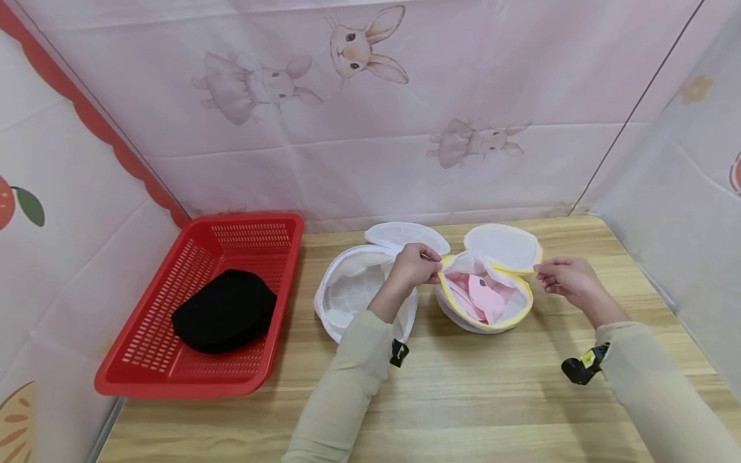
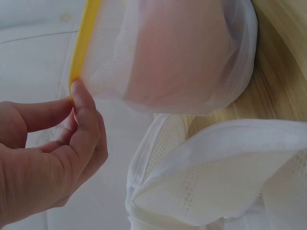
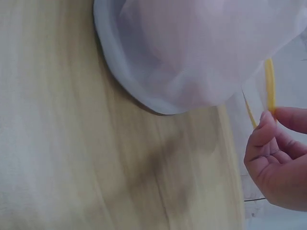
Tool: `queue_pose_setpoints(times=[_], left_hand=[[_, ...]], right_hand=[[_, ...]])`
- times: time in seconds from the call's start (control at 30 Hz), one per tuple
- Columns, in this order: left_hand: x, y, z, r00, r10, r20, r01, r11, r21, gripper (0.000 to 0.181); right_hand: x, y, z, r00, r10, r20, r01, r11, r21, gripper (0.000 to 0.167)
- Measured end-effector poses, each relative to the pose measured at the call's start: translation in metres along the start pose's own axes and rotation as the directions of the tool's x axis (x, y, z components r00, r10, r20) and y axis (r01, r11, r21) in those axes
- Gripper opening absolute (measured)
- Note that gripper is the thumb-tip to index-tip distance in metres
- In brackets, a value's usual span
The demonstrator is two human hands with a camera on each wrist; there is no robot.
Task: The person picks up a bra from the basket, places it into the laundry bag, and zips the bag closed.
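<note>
A white mesh laundry bag (image 1: 476, 327) with yellow trim stands on the table, its round lid (image 1: 501, 245) folded back. Pink cloth (image 1: 485, 297) lies inside it. My left hand (image 1: 414, 265) pinches the yellow edge at the bag's left side between thumb and index finger, as the left wrist view (image 2: 53, 153) also shows. On the other side, my right hand (image 1: 570, 280) pinches the yellow trim near the lid; the right wrist view shows thumb and finger meeting on it. Just left stands a second mesh bag (image 1: 327, 289), all white, with its lid (image 1: 408, 235) back, partly behind my left forearm.
At the left, a red plastic basket (image 1: 185, 388) holds a folded black item (image 1: 224, 312). The wooden table (image 1: 463, 399) runs back to a pink curtain-like wall (image 1: 370, 173) printed with rabbits. Dark wrist cameras (image 1: 585, 365) sit at both sleeves.
</note>
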State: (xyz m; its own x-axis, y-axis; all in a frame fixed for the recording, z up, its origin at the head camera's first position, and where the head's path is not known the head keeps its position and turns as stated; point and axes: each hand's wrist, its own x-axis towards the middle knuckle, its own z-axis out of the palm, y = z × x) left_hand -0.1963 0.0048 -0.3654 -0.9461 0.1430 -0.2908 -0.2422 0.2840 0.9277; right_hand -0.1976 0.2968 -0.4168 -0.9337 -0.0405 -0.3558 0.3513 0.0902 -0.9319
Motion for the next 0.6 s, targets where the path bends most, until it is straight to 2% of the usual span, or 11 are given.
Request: queue_pose_setpoints(times=[0.2,0.43,0.6], left_hand=[[-0.002,0.0,-0.001,1.0,0.009,0.018,-0.009,1.0,-0.016,0.006],[-0.001,-0.001,-0.001,1.0,0.01,0.026,-0.01,1.0,-0.022,0.006],[-0.001,-0.001,-0.002,1.0,0.012,0.028,-0.011,1.0,-0.027,0.006]], right_hand=[[-0.003,-0.011,-0.003,0.999,-0.043,-0.027,0.046,0.993,0.107,0.004],[-0.008,-0.025,-0.006,0.998,-0.055,-0.004,0.055,0.974,0.219,0.008],[-0.012,-0.035,-0.008,0.994,-0.103,0.038,0.087,0.951,0.296,0.012]])
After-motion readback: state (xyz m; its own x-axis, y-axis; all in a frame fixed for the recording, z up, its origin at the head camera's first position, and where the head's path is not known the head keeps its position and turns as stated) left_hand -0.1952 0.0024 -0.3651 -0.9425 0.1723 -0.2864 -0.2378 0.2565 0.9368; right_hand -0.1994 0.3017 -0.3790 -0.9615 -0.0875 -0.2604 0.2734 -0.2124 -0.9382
